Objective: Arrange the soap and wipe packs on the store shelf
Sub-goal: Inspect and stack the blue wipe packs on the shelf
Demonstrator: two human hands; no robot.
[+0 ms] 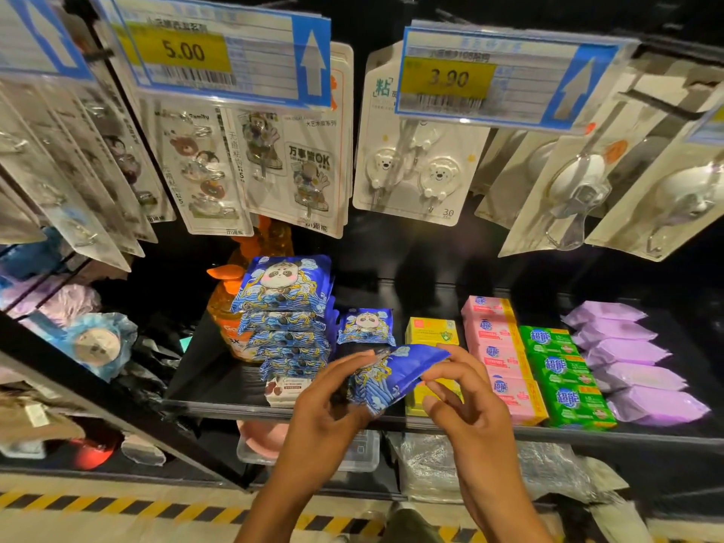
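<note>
Shelf, black, spans the lower half of the view and carries the stock. Hook packs hang above it at 12 o'clock, behind price tags marked 5.00 and 3.90.

Purple wipe packs lie in a front-to-back row at 3 o'clock on the shelf. Green soap bars run in a row just beside them at their 9 o'clock. Pink soap bars run in the next row, touching the green row.

Stacked panda wipe packs, blue, stand at 10 o'clock from the hands. An orange bottle stands at the stack's 9 o'clock, partly hidden by it.

Left hand pinches the left end of a blue wipe pack between thumb and curled fingers. Right hand pinches the right edge of the same pack. The pack is tilted and held above the shelf's front edge, at frame centre.

One small panda pack stands upright at 12 o'clock from the held pack. A yellow soap box sits at its 3 o'clock.
</note>
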